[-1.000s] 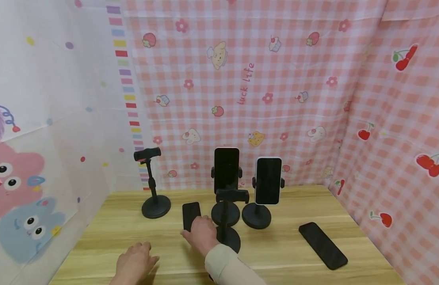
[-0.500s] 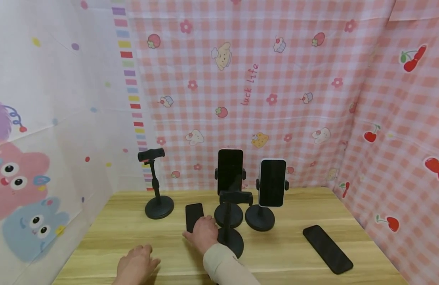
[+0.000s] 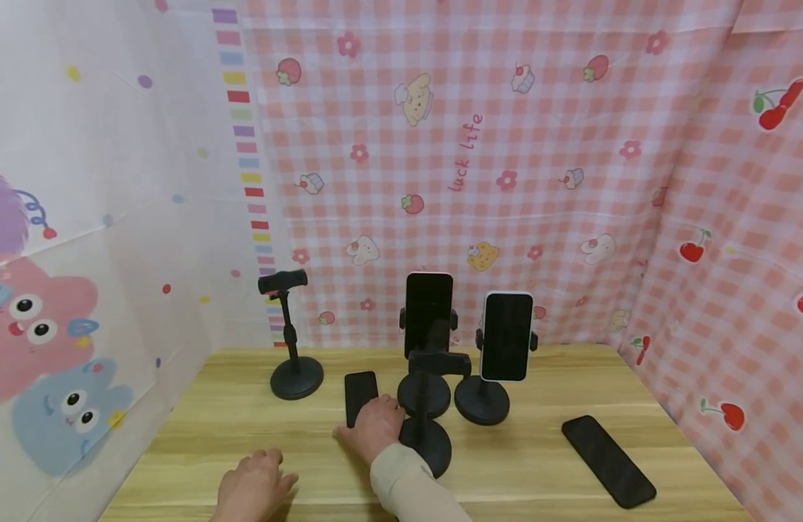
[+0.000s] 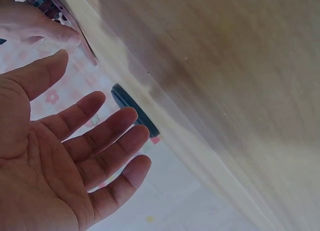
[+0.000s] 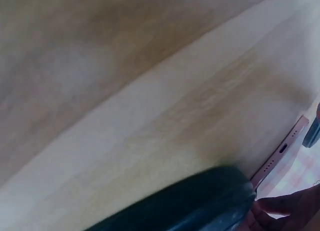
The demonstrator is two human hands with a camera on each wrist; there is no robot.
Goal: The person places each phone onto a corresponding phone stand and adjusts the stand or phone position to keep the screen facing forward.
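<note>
Over the lower end of a black-screened phone (image 3: 360, 391) lying on the wooden table, my right hand (image 3: 374, 428) is spread. Its thumb points left past the phone's near corner, and its fingers lie between the phone and the round base of the front phone stand (image 3: 438, 449). The right wrist view shows the phone's pink bottom edge (image 5: 281, 150) beside those fingers (image 5: 280, 208). They seem to touch the phone or the base; which one is unclear. My left hand (image 3: 253, 484) hovers low at the front left, fingers relaxed and holding nothing.
One phone stand (image 3: 297, 377) without a phone stands at the back left. Two more stands hold upright phones: a dark-edged phone (image 3: 429, 304) and a white-edged phone (image 3: 507, 337). Another black phone (image 3: 608, 462) lies flat at the right. Patterned curtains (image 3: 538, 145) enclose the table (image 3: 525, 464).
The head view has shifted slightly left, so the scene slides right. My right thumb has spread a little further left relative to the phone. The stands and phones stay where they were.
</note>
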